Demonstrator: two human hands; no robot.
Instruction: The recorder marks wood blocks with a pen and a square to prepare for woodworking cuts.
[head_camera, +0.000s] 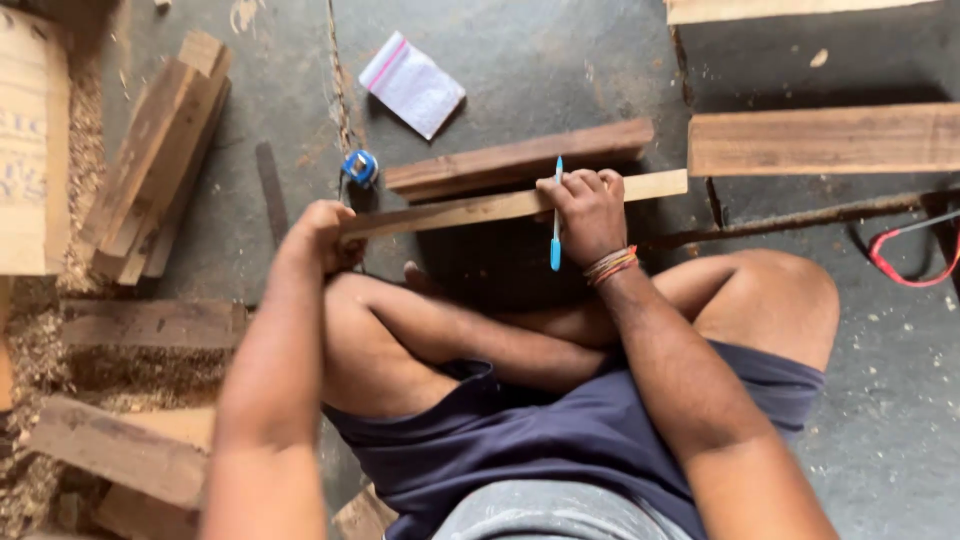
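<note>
Right hand (590, 212): closed around a blue pen (556, 215), knuckles resting on the thin wooden strip (510, 205) at mid-frame.
Left hand (325, 235): clamped on the strip's left end, holding it steady above the crossed legs.
Strip: lies almost level across the centre of the frame, just below a darker plank (520, 160).
Progress: I'd judge marking is under way; no pen line shows on the strip yet, and no cut.
Nearby: blue tape measure (360, 166) upper left of centre, 1 white pouch (412, 84) above it, red-handled saw (905, 250) at right edge.
</note>
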